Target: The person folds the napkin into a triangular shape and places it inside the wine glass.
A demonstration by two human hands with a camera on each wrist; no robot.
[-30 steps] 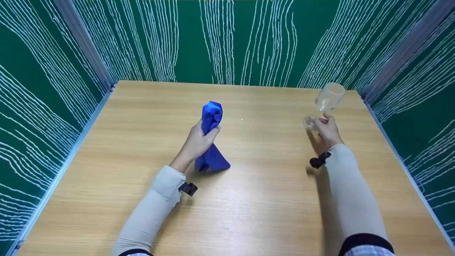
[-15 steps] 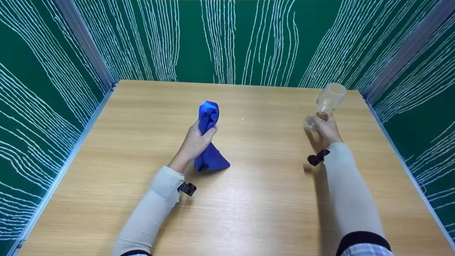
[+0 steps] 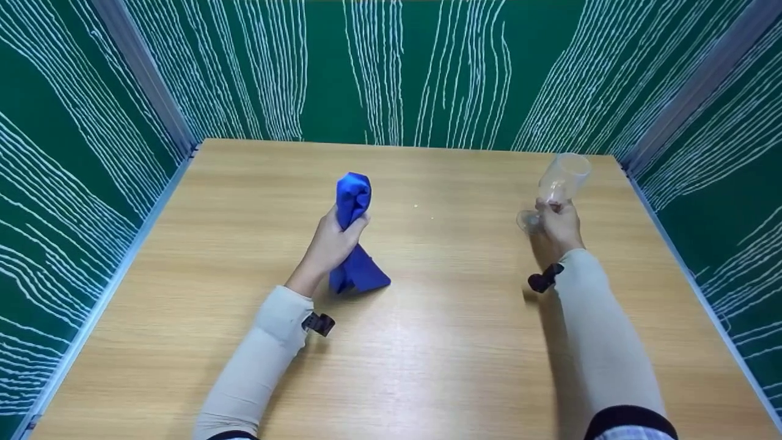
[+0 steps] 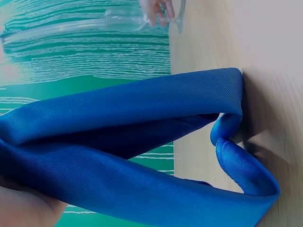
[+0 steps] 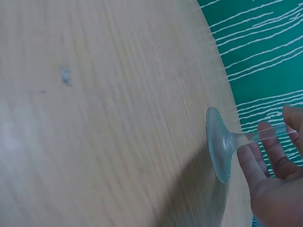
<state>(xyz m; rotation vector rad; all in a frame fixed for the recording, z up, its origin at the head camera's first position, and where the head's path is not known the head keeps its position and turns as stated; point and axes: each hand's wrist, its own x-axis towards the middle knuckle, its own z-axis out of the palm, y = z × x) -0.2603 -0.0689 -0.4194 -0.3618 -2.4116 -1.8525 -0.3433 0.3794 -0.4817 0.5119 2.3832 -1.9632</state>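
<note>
In the head view my left hand (image 3: 328, 244) grips a blue cloth napkin (image 3: 361, 270) round its middle. The napkin's rolled top rises above the fist, and its lower end flares out at the tabletop. The left wrist view shows the smooth blue fabric (image 4: 142, 101) looped and folded close up. Over at the right, my right hand (image 3: 563, 227) pinches a clear wine glass (image 3: 563, 176) by the stem, its bowl leaning up and away. In the right wrist view the fingers (image 5: 274, 153) lie along the stem, and the round foot (image 5: 218, 146) shows close over the table.
A light wooden table (image 3: 452, 342) fills the space under both arms. Green walls (image 3: 333, 73) with white wavy lines rise at its back and sides. Tiny pale specks (image 3: 416, 206) lie near the table's middle.
My left hand and the napkin have shifted slightly left. The wine glass has come a little lower and left in the head view, with my right fingers resettled along its stem.
</note>
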